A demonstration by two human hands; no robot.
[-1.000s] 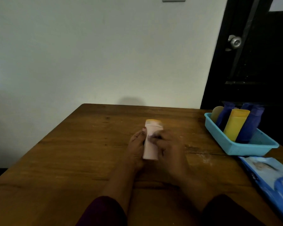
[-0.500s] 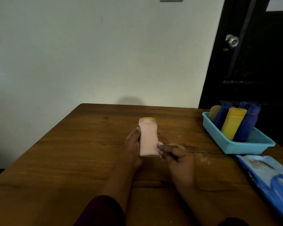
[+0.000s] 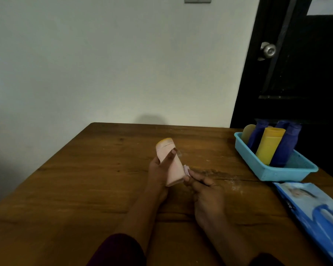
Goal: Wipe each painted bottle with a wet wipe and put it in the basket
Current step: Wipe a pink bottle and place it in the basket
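- Step in hand, by judgement: wiping pink bottle (image 3: pixel 171 167); not yet in basket (image 3: pixel 281 174).
- Bottle position: above middle of table (image 3: pixel 81 181), tilted, capped end away and leftward, base toward the wearer; well apart from basket at right.
- Left hand (image 3: pixel 157 174): wrapped round bottle, thumb laid across front face, fingers behind.
- Right hand (image 3: pixel 207 191): fingertips pressed together, pinching small wad of wet wipe (image 3: pixel 186 169) against bottle's lower right edge.
- Standing in basket: yellow bottle (image 3: pixel 268 148), blue bottles (image 3: pixel 285 150).
- Next, likely: finish remaining faces, turning bottle in left hand; then carry rightward and set down among the others without knocking them.
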